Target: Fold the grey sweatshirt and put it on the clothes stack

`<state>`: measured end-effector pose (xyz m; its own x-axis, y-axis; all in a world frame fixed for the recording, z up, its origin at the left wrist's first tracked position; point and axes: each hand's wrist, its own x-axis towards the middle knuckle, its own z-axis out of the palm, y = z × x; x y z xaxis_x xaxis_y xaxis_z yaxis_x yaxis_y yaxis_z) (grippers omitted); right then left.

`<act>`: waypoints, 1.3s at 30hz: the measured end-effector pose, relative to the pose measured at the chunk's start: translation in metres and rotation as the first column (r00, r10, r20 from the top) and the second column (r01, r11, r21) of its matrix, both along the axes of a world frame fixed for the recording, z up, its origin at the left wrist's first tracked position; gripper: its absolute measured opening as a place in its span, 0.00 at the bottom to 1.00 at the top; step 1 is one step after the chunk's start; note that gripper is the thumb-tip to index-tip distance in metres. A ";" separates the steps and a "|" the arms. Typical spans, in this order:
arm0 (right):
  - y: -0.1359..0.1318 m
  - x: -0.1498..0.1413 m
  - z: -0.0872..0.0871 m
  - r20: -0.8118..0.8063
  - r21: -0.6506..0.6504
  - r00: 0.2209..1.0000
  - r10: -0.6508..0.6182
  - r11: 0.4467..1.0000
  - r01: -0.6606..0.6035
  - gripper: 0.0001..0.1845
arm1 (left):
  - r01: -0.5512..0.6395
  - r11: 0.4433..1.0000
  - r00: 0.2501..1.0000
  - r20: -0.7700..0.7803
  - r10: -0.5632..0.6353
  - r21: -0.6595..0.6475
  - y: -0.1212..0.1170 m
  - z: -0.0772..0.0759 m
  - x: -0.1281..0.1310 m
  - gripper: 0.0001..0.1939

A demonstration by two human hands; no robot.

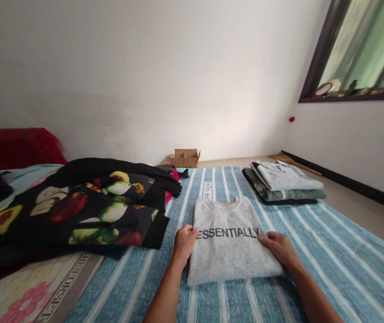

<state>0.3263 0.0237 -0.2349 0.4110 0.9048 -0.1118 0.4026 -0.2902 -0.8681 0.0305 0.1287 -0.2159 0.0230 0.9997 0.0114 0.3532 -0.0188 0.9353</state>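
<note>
A grey sweatshirt (228,253) with "ESSENTIALLY" across its front lies folded into a neat rectangle, its collar pointing away from me. My left hand (185,242) grips its left edge, thumb on top and the other fingers tucked out of sight beneath. On the opposite edge my right hand (278,246) holds the sweatshirt the same way, thumb over the end of the lettering. Beneath it spreads a blue and white striped bedsheet (138,278).
Folded clothes (287,177) form a stack at the right. Loose dark clothes, including a fruit-print garment (104,220), heap at the left over a floral mat (27,291). A cardboard box (185,157) stands by the far wall. A window (363,54) is upper right.
</note>
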 end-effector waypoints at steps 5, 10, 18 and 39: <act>0.000 0.001 -0.001 -0.015 0.000 1.000 -0.004 1.000 0.004 0.18 | -0.007 1.000 1.000 0.005 0.007 -0.008 0.000 -0.001 0.000 0.11; 0.001 0.002 -0.003 -0.011 -0.003 1.000 -0.003 1.000 0.003 0.18 | -0.008 1.000 1.000 0.010 0.008 -0.012 0.001 -0.003 0.000 0.11; 0.000 0.000 0.000 -0.022 -0.007 1.000 -0.007 1.000 0.007 0.18 | 0.001 1.000 1.000 0.004 -0.001 0.008 0.002 -0.005 -0.001 0.11; 0.001 0.000 0.001 -0.045 -0.023 0.999 -0.008 1.000 0.007 0.16 | -0.006 1.000 1.000 -0.016 0.006 -0.013 0.000 0.001 0.000 0.10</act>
<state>0.3264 0.0248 -0.2342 0.4122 0.8985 -0.1511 0.3612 -0.3134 -0.8783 0.0304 0.1291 -0.2152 0.0169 0.9999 -0.0024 0.3680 -0.0040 0.9298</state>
